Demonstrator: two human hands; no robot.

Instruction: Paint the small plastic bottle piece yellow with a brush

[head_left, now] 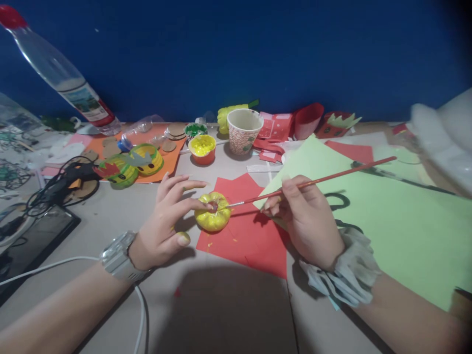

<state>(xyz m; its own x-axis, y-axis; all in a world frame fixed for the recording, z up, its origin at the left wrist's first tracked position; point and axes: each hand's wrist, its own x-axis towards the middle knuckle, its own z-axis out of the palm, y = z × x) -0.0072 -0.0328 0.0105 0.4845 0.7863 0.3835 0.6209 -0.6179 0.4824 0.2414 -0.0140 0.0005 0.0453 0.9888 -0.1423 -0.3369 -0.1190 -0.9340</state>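
Note:
A small round yellow-painted object (213,212) rests on a red sheet of paper (246,235) in the middle of the table. My left hand (167,220) steadies it from the left, one fingertip on its top and the other fingers spread. My right hand (304,216) pinches a thin red-handled paintbrush (332,177). The brush tip touches the object's top right side.
A red pot of yellow paint (202,147), a green-paint pot (195,130) and a patterned paper cup (242,131) stand behind. A large green sheet (391,216) lies right. A glue gun with cables (66,179), yellow crafts (132,164) and a plastic bottle (62,73) sit left.

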